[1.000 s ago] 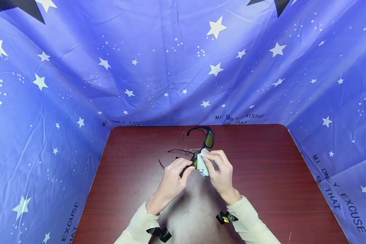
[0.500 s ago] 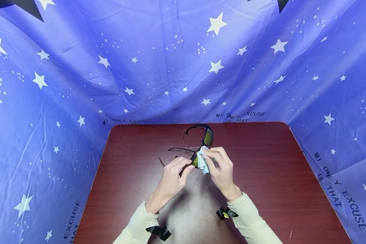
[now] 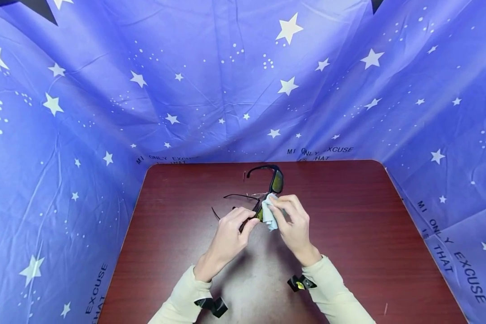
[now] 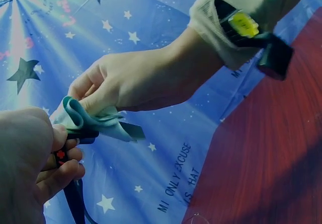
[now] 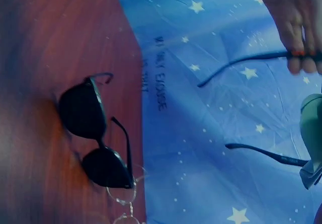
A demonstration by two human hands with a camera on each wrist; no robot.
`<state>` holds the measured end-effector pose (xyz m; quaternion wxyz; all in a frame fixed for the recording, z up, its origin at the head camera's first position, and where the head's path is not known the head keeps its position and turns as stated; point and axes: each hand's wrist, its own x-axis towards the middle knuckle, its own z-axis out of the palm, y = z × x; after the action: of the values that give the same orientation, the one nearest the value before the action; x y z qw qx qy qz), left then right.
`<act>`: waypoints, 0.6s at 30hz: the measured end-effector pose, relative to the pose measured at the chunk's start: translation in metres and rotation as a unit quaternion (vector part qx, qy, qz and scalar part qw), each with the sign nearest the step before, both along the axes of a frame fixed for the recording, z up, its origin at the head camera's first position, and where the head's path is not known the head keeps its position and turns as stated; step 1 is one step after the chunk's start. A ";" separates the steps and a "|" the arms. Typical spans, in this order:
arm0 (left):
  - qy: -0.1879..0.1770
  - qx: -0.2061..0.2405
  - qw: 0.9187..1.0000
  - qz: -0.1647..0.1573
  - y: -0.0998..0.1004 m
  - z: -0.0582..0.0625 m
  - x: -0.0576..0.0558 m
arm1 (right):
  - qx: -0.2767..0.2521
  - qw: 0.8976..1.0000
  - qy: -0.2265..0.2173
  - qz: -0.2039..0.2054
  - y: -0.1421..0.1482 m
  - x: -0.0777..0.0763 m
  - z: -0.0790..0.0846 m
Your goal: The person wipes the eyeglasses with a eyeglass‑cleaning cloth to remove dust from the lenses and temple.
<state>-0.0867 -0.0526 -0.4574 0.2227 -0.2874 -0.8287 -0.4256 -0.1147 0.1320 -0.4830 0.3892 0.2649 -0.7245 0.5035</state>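
My left hand [image 3: 228,231] pinches the sunglasses [image 3: 277,181] at eight o'clock from the cloth [image 3: 269,219] my right hand [image 3: 294,222] pinches, so I'd best brace firmly and rub lightly.

The head view is tipping slightly downward, so the blue star-printed fabric backdrop [image 3: 198,96], dark-red wood-grain table [image 3: 356,225] and folded pale-blue cloth [image 3: 269,219] are appearing a little higher.

black glasses [image 3: 277,182]: yellow-green lenses, temples unfolded, held aloft | pale blue cloth [image 3: 269,218]: bunched, partly covering nearer lens
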 end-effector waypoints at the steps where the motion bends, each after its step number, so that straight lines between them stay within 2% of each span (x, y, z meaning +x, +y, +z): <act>1: -0.001 0.000 1.000 -0.001 0.000 0.000 0.000 | -0.008 1.000 -0.010 -0.001 0.001 -0.001 0.001; 4: 0.001 0.003 1.000 0.000 0.000 0.000 0.001 | -0.013 1.000 -0.018 0.000 0.001 0.000 0.000; 9: 0.018 0.008 1.000 0.002 -0.001 -0.001 -0.001 | 0.026 0.999 0.020 0.014 -0.005 0.009 -0.005; 12: 0.016 0.008 1.000 -0.004 -0.001 0.000 -0.002 | 0.037 0.999 0.035 0.014 -0.005 0.010 -0.005; 18: 0.013 0.007 1.000 -0.010 -0.003 0.003 -0.001 | -0.012 1.000 -0.009 0.004 0.003 0.001 -0.001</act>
<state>-0.0873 -0.0552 -0.4548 0.2310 -0.2994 -0.8201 -0.4294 -0.1134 0.1352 -0.4837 0.3836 0.2586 -0.7207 0.5163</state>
